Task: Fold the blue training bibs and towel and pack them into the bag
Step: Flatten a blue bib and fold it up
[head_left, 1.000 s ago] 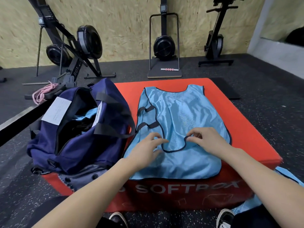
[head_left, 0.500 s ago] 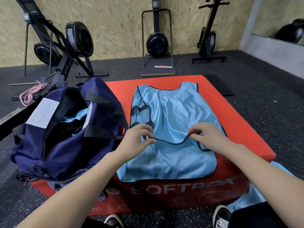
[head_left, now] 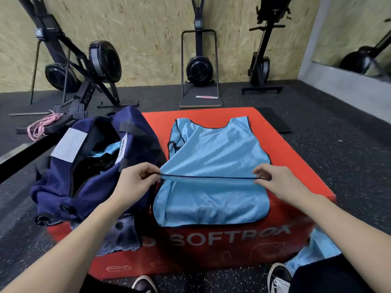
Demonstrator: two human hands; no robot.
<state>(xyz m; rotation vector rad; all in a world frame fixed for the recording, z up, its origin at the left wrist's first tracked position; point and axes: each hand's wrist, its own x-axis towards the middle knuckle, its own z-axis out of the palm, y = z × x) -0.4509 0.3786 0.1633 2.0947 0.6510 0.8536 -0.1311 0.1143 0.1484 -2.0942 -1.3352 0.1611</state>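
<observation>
A blue bib [head_left: 213,157] lay lengthwise on the red box [head_left: 296,166], neck hole far; the left hand [head_left: 135,180] and right hand [head_left: 275,180] pinched its dark-trimmed edge, now pulled straight and lifted.

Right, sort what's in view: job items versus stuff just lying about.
Job:
- blue bib, pinched by left hand and right hand
- navy bag, open
- more blue fabric by the feet

Lying about:
- pink rope
- pink roller
- rowing machines
</observation>
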